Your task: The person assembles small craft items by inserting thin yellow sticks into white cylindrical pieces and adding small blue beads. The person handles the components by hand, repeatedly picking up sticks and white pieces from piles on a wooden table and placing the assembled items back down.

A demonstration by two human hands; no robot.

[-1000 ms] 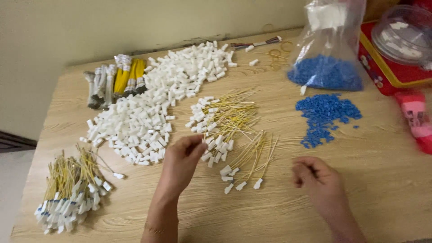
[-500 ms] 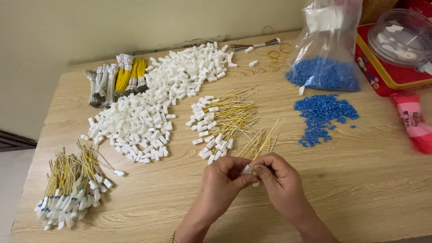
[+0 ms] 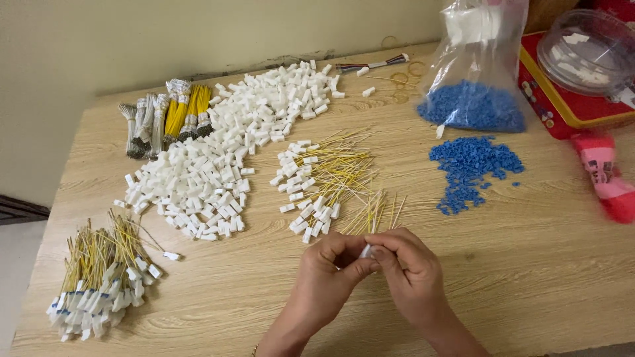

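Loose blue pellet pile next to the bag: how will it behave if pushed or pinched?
The blue pellet pile would probably scatter rather than slide as one: strays already lie apart at its edges. Each pellet looks tiny and likely light, so a pinch would lift only a few. On the smooth wooden table they may skid or roll.

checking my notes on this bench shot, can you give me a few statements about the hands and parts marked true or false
1. Both hands pinch one small white connector between them. True.
2. The loose blue pieces lie left of the big white connector pile. False: they lie to its right.
3. The plastic bag holds blue pieces. True.
4. The left hand rests on the finished bundle at the table's near left corner. False: it meets the right hand well away from it.
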